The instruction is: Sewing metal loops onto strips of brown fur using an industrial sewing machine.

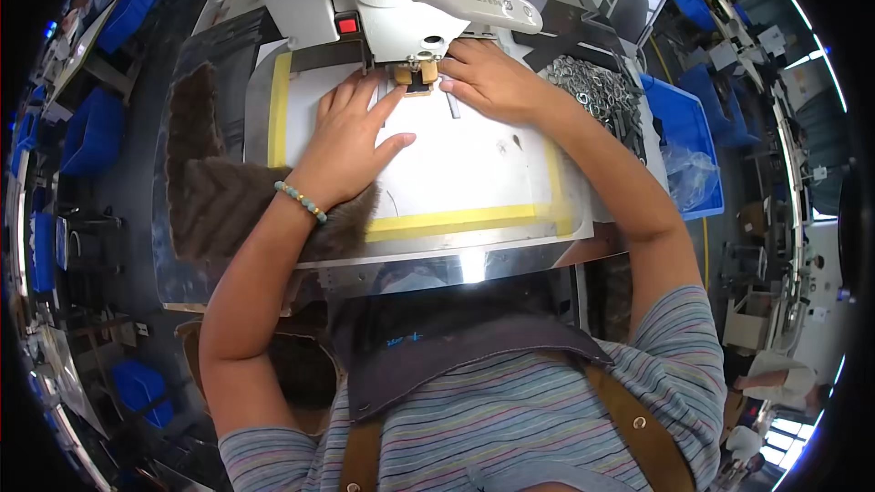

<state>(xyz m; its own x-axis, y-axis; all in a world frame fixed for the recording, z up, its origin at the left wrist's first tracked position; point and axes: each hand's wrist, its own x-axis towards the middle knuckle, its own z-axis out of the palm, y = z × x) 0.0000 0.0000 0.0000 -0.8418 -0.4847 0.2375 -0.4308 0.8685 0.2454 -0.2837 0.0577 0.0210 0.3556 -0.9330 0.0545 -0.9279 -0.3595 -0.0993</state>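
A white sewing machine (401,9) stands at the far middle, with a small dark piece (418,87) under its brass-coloured foot (416,73). My left hand (351,132) lies flat with spread fingers on the white work plate (456,173), its forefinger reaching the left side of the foot. On the other side, my right hand (492,80) rests palm down with stretched fingers, thumb and forefinger close to the foot; its farther fingertips are partly hidden by the machine head. A short grey strip (454,106) lies on the plate just below my right thumb.
Brown fur pieces (228,196) lie at the left, partly under my left wrist. Yellow tape (456,220) borders the plate. A heap of metal clasps (597,91) sits at the right, beside a blue bin (688,141) with clear plastic. A grey screen (636,7) stands behind.
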